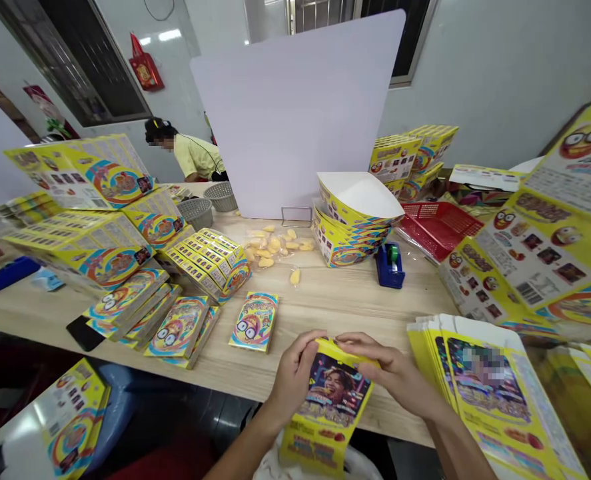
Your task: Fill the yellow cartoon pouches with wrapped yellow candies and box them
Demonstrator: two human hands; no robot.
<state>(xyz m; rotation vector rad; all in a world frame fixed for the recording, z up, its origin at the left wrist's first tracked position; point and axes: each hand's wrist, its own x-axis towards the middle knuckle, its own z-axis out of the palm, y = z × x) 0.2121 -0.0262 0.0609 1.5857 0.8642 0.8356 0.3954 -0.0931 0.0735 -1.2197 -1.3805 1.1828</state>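
Carton (331,413): being held in both hands at the near edge of the table (335,303); its yellow printed front is facing up; its lower end is hanging past that edge, over a white bag (365,467).

Left hand (295,373): pinching the carton's upper left side; the thumb is lying near the top corner; the other fingertips are hiding behind, so their exact place I cannot tell.

Right hand (388,363): gripping the upper right corner; the fingers are lying over the top edge; whether the thumb is pressing from beneath, I cannot tell.

Carton stack (505,393): leaning to the right of the right hand; larger printed cartons (535,260) are standing behind it.

Single box (254,321): lying flat ahead of the left hand; box piles (178,327) are lying to its left; bundled boxes (208,263) are resting behind those.

Wrapped pieces (275,243): lying in a loose yellow heap mid-table; one piece (295,276) is sitting apart, nearer the hands.

Tape dispenser (390,265): standing to the right, blue, holding a green roll; nested open cartons (355,220) are sitting just beside it; a red basket (440,227) is resting farther right.

White panel (300,120): standing upright at the far side; grey baskets (220,197) are sitting by its left edge.

Co-worker (198,153): bending forward beyond the panel, wearing light yellow.
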